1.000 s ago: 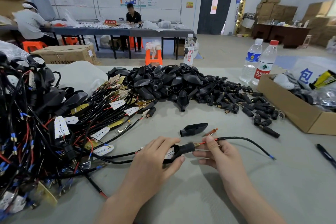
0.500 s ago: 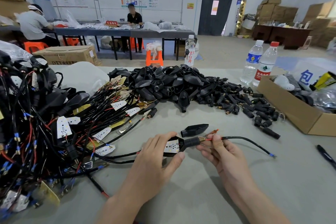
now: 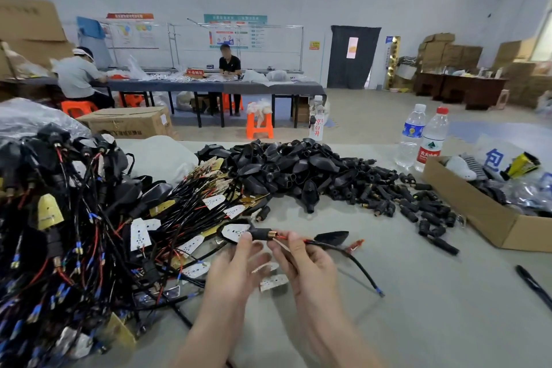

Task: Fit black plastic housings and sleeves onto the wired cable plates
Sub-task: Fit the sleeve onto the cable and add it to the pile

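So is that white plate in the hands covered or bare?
Bare: the plate shows its dotted white face. A loose housing lies on the table past the right hand, which pinches the cable.

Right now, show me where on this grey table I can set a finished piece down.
Bare grey table lies near right, bordered by the right hand with its black cable, the brown cardboard box and the black pen. Crowded: the tangle of wired plates on the left, the heap of black plastic housings farther back.
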Available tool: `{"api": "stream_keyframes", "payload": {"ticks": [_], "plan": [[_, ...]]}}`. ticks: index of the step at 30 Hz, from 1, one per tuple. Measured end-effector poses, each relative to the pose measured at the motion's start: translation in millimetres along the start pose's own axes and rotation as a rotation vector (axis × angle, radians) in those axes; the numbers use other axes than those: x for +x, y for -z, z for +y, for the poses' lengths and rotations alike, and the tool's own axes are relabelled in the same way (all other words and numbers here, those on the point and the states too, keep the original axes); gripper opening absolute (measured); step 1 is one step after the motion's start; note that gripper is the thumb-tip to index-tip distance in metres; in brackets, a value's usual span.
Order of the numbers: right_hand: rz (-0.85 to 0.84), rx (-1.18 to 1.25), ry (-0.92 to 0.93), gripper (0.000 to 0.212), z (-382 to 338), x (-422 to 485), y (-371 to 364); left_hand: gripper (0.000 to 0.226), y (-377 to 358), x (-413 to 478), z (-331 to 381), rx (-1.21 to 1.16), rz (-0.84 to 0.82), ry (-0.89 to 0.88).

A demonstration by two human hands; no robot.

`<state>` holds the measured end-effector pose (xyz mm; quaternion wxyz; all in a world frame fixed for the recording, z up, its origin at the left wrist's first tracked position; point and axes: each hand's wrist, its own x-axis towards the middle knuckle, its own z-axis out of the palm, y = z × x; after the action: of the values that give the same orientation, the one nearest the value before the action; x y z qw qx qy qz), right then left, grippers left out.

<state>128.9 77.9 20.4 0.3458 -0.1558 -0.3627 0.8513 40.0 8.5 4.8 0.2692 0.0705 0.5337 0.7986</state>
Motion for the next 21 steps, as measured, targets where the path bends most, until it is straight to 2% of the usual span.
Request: {"api": "stream_keyframes", "payload": {"ticks": [3,7,12,15,18,21], "plan": [[-0.039,-0.139,0.027,0.03,14.9,-7.2,-33.8,0.039,4.6,-13.4,19.2,0.042,-0.063,-0.04],[-0.136,-0.219,0.034,0.028,28.8,-15.6,-67.7,0.034,23.3,-19.1,59.4,0.206,0.013,-0.229],[-0.426,-0.395,-0.065,0.029,31.3,-33.0,-104.1,0.03,53.1,-11.9,128.9,0.35,0.122,-0.419],[-0.569,-0.427,-0.054,0.032,27.2,-41.5,-118.0,0.029,72.2,-0.5,174.5,0.449,0.155,-0.505],[-0.589,-0.419,-0.025,0.024,23.6,-41.4,-123.9,0.029,95.3,11.2,220.7,0.558,0.197,-0.539],[-0.519,-0.399,-0.015,0.017,21.1,-33.9,-124.7,0.021,111.8,24.6,269.6,0.673,0.281,-0.585]]}}
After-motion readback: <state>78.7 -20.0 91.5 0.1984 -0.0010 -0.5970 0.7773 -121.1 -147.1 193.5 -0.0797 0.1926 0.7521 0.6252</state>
